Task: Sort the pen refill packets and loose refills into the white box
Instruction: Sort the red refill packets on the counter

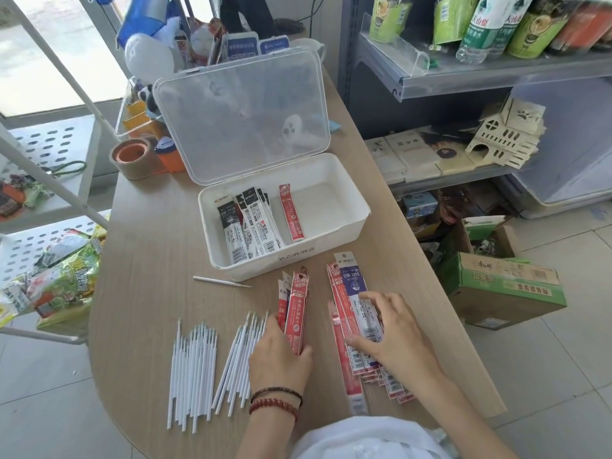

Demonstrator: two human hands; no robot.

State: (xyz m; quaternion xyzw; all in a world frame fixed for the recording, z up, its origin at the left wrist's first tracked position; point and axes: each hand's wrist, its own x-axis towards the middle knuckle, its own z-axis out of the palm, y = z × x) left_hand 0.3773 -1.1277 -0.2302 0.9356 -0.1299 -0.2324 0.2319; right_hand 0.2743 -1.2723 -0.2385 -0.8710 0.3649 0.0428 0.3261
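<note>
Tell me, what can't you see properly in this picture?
Head view:
Packet pile: how many, right hand covers it.
Items behind the clear lid: blurred by cloudy plastic.
Water bottle: top cut off by the upper edge.
Print on packets in the white box: too small.
</note>
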